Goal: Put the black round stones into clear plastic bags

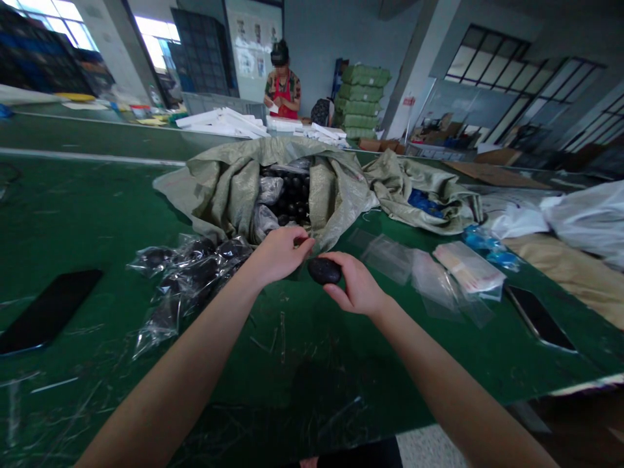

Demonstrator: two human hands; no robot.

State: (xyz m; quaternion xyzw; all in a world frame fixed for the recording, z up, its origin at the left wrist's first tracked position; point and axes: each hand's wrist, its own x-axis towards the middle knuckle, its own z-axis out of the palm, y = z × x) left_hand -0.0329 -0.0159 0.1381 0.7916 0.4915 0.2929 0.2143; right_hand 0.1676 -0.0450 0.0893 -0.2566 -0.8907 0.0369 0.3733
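Observation:
My right hand (355, 286) grips a black oval piece (324, 270) between thumb and fingers, just above the green table (292, 364). My left hand (280, 252) hovers right beside it with its fingers curled; I cannot see anything in them. Both hands are in front of an open greenish woven sack (229, 185) that holds several black round pieces (294, 195). Left of my left hand lies a heap of black pieces packed in clear plastic bags (188, 270).
Empty clear bags (390, 257) and a bundled stack of bags (468, 266) lie to the right. One dark phone (49, 309) rests at the left, another (539, 318) at the right. A second sack (419, 188) lies behind. A person (281, 81) works at the far table.

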